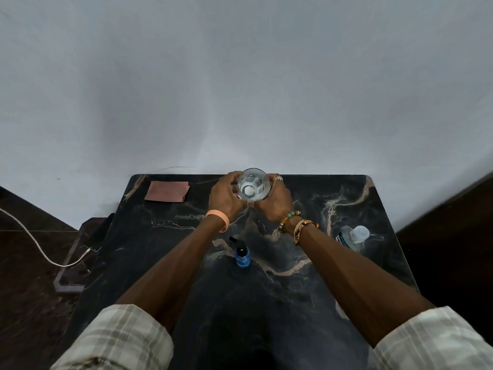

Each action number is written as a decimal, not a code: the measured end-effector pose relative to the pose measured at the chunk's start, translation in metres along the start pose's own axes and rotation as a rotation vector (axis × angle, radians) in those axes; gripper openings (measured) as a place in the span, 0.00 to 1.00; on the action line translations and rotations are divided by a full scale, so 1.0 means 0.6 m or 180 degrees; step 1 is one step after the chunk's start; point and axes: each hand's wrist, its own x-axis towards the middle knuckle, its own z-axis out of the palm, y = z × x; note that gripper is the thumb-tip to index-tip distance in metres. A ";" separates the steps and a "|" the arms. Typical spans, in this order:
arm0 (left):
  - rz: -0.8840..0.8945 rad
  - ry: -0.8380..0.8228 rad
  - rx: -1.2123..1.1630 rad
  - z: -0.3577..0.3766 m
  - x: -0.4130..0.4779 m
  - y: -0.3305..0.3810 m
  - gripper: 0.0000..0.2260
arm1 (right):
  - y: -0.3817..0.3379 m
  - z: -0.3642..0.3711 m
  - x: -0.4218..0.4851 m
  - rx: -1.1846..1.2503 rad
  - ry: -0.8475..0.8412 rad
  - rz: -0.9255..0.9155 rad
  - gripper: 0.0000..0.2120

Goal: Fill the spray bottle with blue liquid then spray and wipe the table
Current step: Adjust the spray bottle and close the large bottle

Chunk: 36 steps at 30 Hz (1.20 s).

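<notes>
The blue spray bottle (242,256) stood upright mid-table (266,311) between the forearms, nearer the person than both hands; left hand (224,198) and right hand (274,201) gripped a clear glass (252,184) at the far edge; pink cloth (167,191) far left; clear bottle (353,236) right.
</notes>
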 end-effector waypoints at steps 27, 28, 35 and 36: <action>-0.0326 -0.0630 0.0194 0.116 0.105 -0.058 0.32 | 0.098 0.012 0.099 -0.0115 0.0050 0.0644 0.36; -0.0338 -0.0650 0.0181 0.122 0.111 -0.057 0.32 | 0.101 0.010 0.106 -0.0129 0.0058 0.0672 0.36; -0.0313 -0.0739 0.0224 0.156 0.157 -0.060 0.35 | 0.128 0.001 0.160 -0.0201 0.0030 0.0785 0.36; -0.0302 -0.0763 0.0246 0.160 0.162 -0.059 0.35 | 0.132 0.000 0.166 -0.0207 0.0037 0.0801 0.36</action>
